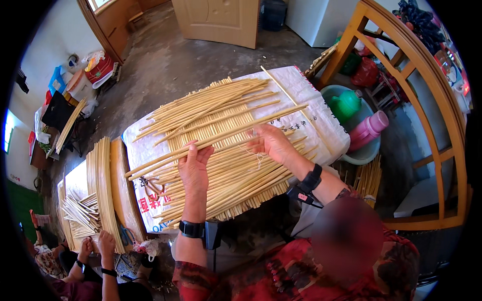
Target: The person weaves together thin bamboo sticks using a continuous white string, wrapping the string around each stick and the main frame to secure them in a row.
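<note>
My left hand [194,168] is closed around a pair of long pale reed sticks [161,163], its thumb on top. The sticks slant from near left to far right across a worktop. At their right part, my right hand [273,143] has its fingers pinched close beside them; a thin white string [259,159] dangles from those fingers. Beneath both hands lies a row of bound sticks [238,116] forming a mat, with loose sticks [216,193] spread over its near side and another pile [201,106] over its far side. Scissors [152,186] rest left of my left hand.
A white sack sheet [334,131] covers the worktop. Right of it stands a basin [357,159] with green and pink bottles, beside a wooden frame [437,165]. At left, another person's hands [106,244] are near a bundle of sticks [100,175]. A door [218,20] stands beyond.
</note>
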Demonstrator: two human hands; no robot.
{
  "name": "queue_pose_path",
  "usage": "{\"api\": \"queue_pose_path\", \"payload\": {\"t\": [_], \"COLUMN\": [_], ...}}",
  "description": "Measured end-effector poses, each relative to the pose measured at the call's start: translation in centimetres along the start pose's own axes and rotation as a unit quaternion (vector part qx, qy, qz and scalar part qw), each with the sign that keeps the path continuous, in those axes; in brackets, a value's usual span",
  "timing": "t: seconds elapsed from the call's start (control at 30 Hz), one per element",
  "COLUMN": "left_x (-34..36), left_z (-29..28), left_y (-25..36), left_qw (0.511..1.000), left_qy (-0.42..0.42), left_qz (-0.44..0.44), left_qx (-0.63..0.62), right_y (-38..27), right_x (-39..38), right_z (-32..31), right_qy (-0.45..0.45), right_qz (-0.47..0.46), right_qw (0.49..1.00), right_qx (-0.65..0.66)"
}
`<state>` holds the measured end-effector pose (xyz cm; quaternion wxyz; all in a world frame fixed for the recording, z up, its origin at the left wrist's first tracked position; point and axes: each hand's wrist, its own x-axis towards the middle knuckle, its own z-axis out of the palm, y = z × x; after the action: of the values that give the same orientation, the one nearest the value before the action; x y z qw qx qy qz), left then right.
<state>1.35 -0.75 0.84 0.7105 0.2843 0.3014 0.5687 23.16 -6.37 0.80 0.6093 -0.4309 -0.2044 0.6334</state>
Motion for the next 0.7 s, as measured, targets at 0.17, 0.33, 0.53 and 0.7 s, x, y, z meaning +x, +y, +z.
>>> {"api": "queue_pose_path", "payload": {"t": [0.17, 0.33, 0.53, 0.7], "left_x": [0.3, 0.5, 0.6, 0.8], "left_z": [-0.5, -1.5, -1.3, -1.2], "left_y": [-0.4, -1.0, -1.2, -1.4], "left_qw": [0.999, 0.999, 1.000, 1.000], "left_qy": [0.034, 0.026, 0.016, -0.017], "left_qz": [-0.020, -0.014, -0.017, -0.023], "left_qx": [-0.037, -0.012, -0.005, 0.003], "right_y": [-0.1, 0.1, 0.1, 0.4], "right_x": [1.4, 1.1, 1.8, 1.6], "right_z": [-1.4, -0.4, -2.3, -2.5], "right_qy": [0.003, 0.058, 0.048, 0.040], "right_qz": [-0.067, -0.065, 0.015, 0.025], "right_qw": [0.992, 0.988, 0.994, 0.993], "right_qx": [0.106, 0.124, 0.096, 0.105]}}
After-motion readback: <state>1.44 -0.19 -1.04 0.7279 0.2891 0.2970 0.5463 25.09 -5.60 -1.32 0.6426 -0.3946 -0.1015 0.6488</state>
